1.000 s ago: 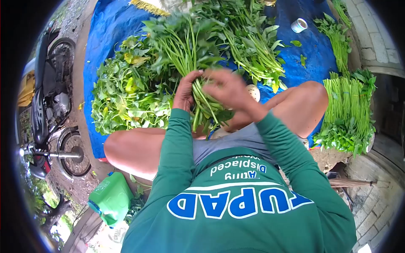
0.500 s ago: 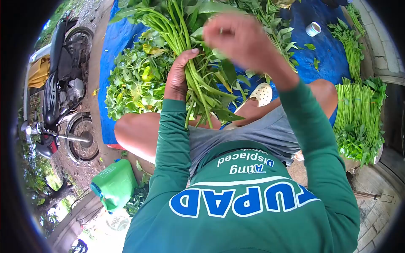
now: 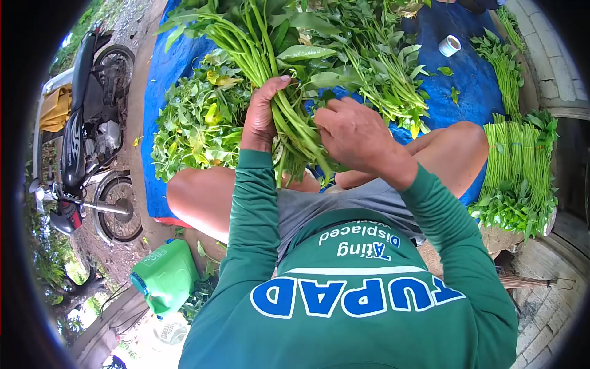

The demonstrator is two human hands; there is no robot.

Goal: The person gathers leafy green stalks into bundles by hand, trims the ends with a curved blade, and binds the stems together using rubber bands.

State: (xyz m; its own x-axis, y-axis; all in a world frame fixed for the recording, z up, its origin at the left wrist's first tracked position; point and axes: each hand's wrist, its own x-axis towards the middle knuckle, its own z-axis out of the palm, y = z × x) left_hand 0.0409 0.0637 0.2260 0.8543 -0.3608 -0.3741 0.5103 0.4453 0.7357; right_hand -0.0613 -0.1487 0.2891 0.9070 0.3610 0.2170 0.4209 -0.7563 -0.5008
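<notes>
My left hand [image 3: 260,115] is closed round a bunch of long-stemmed leafy greens [image 3: 246,52], its thumb lying across the stems. The leafy ends fan out toward the top, while the stem ends hang over my lap. Just right of the lower stems is my right hand [image 3: 356,135], fingers curled in against the bunch. What those fingers pinch is hidden. Beyond my right hand a second bundle of greens [image 3: 384,77] lies on the blue tarp [image 3: 452,80]. A heap of loose leaves [image 3: 200,123], some yellowed, spreads to the left of my left hand.
Tied bundles of greens [image 3: 519,166] stack at the right, near a paved edge. A white cup [image 3: 449,45] lies on the tarp. At the left are a motorcycle [image 3: 77,129] and a green plastic container [image 3: 166,270]. My crossed legs frame the near side.
My right hand has come down from above the bunch to beside its lower stems. The left hand keeps its hold. Leaves around the lower stems have shifted.
</notes>
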